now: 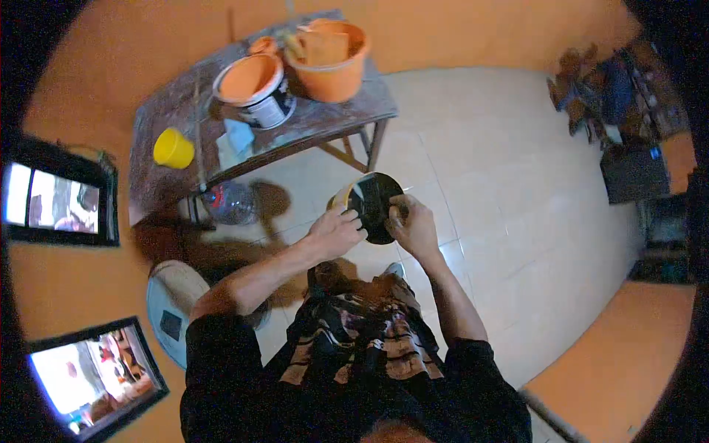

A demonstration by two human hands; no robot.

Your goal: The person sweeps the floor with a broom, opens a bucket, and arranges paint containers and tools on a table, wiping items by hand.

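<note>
The can [375, 198] is held up in front of the body, over the tiled floor [502, 155] and apart from the table [317, 127]; its round mouth faces up towards the head, tipped to the person's right; its axis runs from that mouth back and down to the left, but the left hand [337, 235] covers much of the wall, so I cannot tell its length; the inside is nearly black, with greyish streaks; the outer wall shows as a yellowish strip with a pale patch; of the 2 hands, the left grasps the wall, fingers curled near the rim; the right hand [413, 226] bends its fingers over the opposite rim, and I cannot tell whether they pinch it; the table carries 1 yellow cup [173, 149] and 2 buckets [332, 83].
</note>
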